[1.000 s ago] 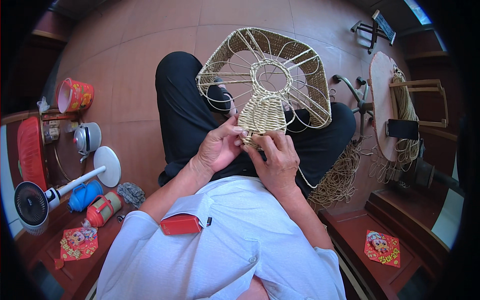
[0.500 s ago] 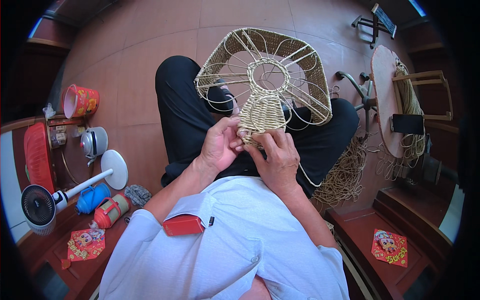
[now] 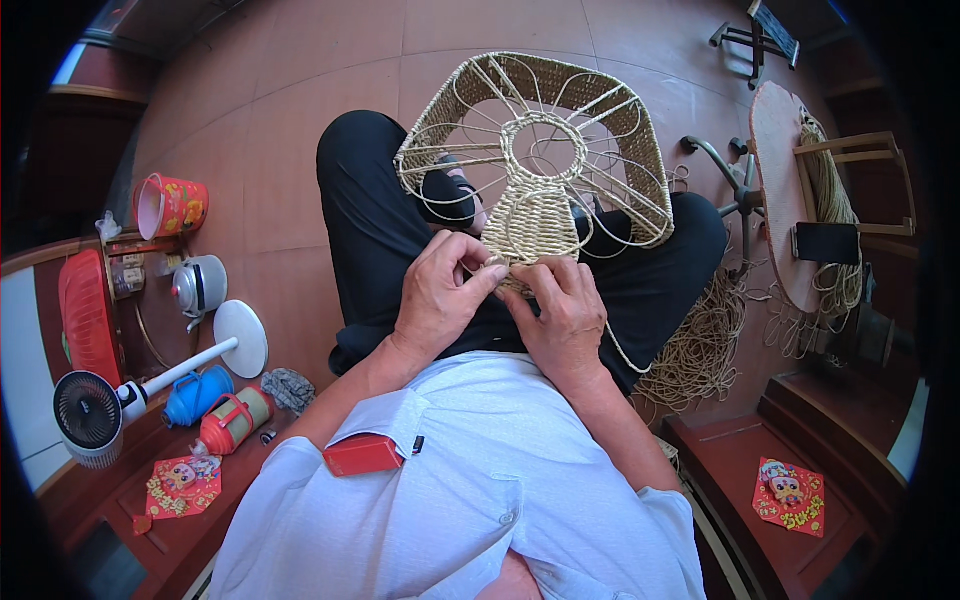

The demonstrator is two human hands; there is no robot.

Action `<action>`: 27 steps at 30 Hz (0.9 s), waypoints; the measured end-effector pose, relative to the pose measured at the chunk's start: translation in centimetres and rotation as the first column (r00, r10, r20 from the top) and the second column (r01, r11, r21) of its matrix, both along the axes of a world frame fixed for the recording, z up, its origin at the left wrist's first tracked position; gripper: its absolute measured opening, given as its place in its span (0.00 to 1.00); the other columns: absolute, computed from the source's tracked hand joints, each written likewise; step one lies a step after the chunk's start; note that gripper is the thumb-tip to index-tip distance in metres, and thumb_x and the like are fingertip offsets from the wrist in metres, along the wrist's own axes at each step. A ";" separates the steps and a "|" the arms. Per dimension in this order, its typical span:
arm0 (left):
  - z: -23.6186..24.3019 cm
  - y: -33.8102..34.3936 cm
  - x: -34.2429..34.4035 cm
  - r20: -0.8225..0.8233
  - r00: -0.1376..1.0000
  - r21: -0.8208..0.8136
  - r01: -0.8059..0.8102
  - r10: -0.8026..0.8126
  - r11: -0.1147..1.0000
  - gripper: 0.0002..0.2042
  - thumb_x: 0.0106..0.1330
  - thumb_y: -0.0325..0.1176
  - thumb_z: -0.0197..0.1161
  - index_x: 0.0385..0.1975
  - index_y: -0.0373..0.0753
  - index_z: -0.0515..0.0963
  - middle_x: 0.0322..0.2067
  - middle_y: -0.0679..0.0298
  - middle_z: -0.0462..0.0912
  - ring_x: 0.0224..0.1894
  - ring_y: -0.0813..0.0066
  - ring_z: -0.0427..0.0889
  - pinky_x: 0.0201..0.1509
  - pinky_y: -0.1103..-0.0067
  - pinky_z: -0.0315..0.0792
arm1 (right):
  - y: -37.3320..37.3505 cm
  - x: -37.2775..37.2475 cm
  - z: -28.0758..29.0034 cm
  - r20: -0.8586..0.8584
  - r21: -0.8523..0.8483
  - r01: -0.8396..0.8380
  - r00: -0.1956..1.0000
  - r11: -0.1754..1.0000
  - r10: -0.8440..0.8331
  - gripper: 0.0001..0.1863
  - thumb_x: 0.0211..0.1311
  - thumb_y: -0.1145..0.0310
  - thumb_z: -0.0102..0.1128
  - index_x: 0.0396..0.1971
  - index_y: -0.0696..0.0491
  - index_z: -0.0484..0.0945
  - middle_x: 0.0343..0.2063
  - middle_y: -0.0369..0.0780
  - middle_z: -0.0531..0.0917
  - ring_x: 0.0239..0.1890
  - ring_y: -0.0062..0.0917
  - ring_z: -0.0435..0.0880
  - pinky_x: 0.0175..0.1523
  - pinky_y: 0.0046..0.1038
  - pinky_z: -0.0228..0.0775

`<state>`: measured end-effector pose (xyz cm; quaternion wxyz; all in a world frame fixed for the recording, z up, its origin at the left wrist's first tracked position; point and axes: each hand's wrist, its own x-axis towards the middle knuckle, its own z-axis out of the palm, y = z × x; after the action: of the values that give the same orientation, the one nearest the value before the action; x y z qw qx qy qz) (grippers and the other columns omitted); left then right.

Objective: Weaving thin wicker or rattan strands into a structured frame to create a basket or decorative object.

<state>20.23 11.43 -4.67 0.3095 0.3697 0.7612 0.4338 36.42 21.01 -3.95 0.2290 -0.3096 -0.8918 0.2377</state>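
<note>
One red box (image 3: 362, 456) stuck out of the pocket of your pale shirt (image 3: 460, 500). Beyond it, your left hand (image 3: 440, 290) had its thumb and fingers pinched on the near end of the weaving (image 3: 530, 225). Your right hand (image 3: 562, 312) gripped that same end from the other side, thumb and forefinger close to the left fingertips; the strand between them was too hidden to make out. A loose cord (image 3: 619, 347) hung beside your right hand.

The weaving lay between your knees, over your black trousers (image 3: 372, 230): a tight panel nearest you, then a ring (image 3: 545, 180), then wire loops and spokes reaching a deep woven rim (image 3: 650, 185).

Past your right leg, a heap of cord (image 3: 692, 365) lay on the floor (image 3: 290, 290). Off to your left were a red thermos (image 3: 235, 421), a blue thermos (image 3: 198, 396) and a white fan (image 3: 88, 412), and farther out a kettle (image 3: 203, 286) and a red bucket (image 3: 180, 207). Over on your right, a black phone (image 3: 827, 243) sat by a board (image 3: 777, 190). Farthest away stood a folding stool (image 3: 765, 42).
</note>
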 end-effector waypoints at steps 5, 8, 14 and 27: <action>-0.1 0.3 -0.6 0.378 0.925 0.097 -0.086 0.043 0.992 0.06 0.75 0.33 0.71 0.39 0.39 0.81 0.34 0.71 0.79 0.28 0.86 0.71 0.35 0.85 0.69 | -0.3 0.1 0.4 0.010 0.027 0.006 1.000 1.000 -0.006 0.16 0.54 0.65 0.81 0.41 0.48 0.86 0.39 0.35 0.82 0.40 0.32 0.82 0.43 0.35 0.76; 0.0 -0.4 -2.2 0.948 0.316 0.082 -0.370 0.042 0.925 0.06 0.82 0.36 0.61 0.41 0.44 0.75 0.35 0.72 0.77 0.28 0.86 0.72 0.33 0.84 0.68 | -0.3 0.0 0.7 0.039 0.060 -0.012 0.999 0.998 0.010 0.18 0.55 0.64 0.80 0.45 0.47 0.86 0.39 0.34 0.82 0.40 0.31 0.82 0.44 0.35 0.73; 1.6 -4.1 -11.1 0.840 0.481 0.037 -0.513 0.252 0.858 0.10 0.82 0.41 0.63 0.49 0.43 0.80 0.21 0.77 0.67 0.20 0.89 0.62 0.23 0.85 0.60 | -0.3 -0.2 0.8 0.080 0.052 -0.078 0.994 0.996 0.074 0.23 0.61 0.66 0.77 0.58 0.40 0.86 0.38 0.34 0.79 0.40 0.30 0.79 0.45 0.34 0.69; 3.9 -24.4 -51.1 0.368 0.480 -0.192 -0.798 0.796 0.571 0.07 0.74 0.43 0.71 0.36 0.50 0.82 0.20 0.72 0.80 0.15 0.81 0.73 0.24 0.77 0.69 | -0.4 0.4 -0.1 0.150 0.170 -0.124 0.984 0.978 0.099 0.28 0.64 0.69 0.68 0.65 0.33 0.82 0.39 0.33 0.74 0.41 0.27 0.76 0.47 0.34 0.71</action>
<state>-30.84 -12.98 -0.81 0.2261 -0.1260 0.7591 0.5973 36.82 20.60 -4.10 0.1787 -0.2533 -0.9393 0.1470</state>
